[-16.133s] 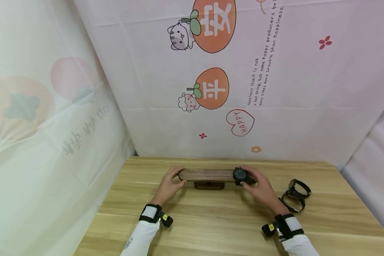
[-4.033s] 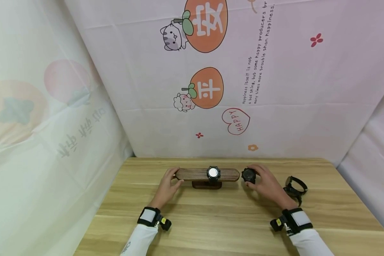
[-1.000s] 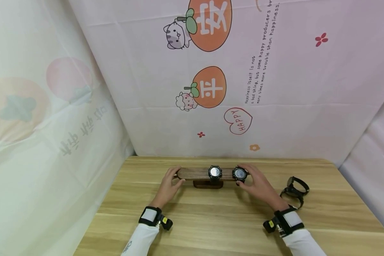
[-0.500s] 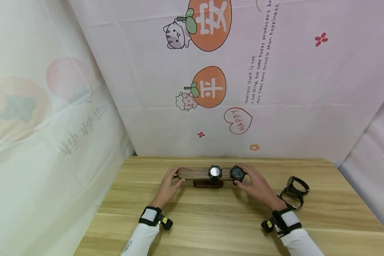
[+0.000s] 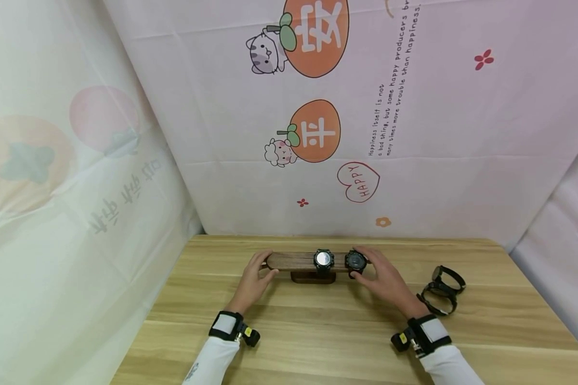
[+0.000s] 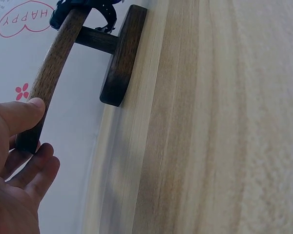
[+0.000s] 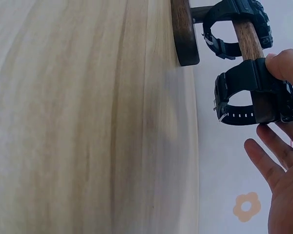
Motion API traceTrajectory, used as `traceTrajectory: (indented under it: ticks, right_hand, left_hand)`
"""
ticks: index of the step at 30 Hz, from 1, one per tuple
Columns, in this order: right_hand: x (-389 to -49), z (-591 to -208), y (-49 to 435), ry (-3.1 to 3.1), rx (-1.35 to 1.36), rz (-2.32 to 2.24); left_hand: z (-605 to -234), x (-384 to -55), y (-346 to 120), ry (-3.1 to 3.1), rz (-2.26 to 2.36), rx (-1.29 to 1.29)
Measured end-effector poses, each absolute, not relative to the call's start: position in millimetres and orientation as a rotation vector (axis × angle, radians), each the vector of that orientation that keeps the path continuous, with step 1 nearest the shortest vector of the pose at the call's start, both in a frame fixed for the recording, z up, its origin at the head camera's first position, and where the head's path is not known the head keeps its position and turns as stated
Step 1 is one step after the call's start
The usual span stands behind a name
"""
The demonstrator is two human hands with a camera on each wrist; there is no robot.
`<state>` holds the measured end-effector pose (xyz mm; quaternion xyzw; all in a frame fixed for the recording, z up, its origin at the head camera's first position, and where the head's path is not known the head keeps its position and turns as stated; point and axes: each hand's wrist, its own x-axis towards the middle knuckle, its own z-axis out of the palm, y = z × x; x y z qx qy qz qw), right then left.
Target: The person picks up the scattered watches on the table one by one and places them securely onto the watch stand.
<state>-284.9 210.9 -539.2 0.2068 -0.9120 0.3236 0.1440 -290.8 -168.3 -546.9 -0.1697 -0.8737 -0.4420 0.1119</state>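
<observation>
Head: left fingers round one stand, right fingers round one of four watches

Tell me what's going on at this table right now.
A person's left hand holds one end of a raised wooden bar while the right hand grips a black watch looped round it near the other end. A second watch with a bright face sits round the bar nearer the middle. Two more watches rest on the table to the right.
</observation>
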Motion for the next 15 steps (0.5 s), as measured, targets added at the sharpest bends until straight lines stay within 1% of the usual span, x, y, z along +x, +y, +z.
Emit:
traceTrajectory:
  ticks: [15]
  right_hand:
    - [-286, -538, 200, -2.633, 0.617, 0.932]
  left_hand:
    - [-548, -290, -169, -2.563, -1.311, -0.490]
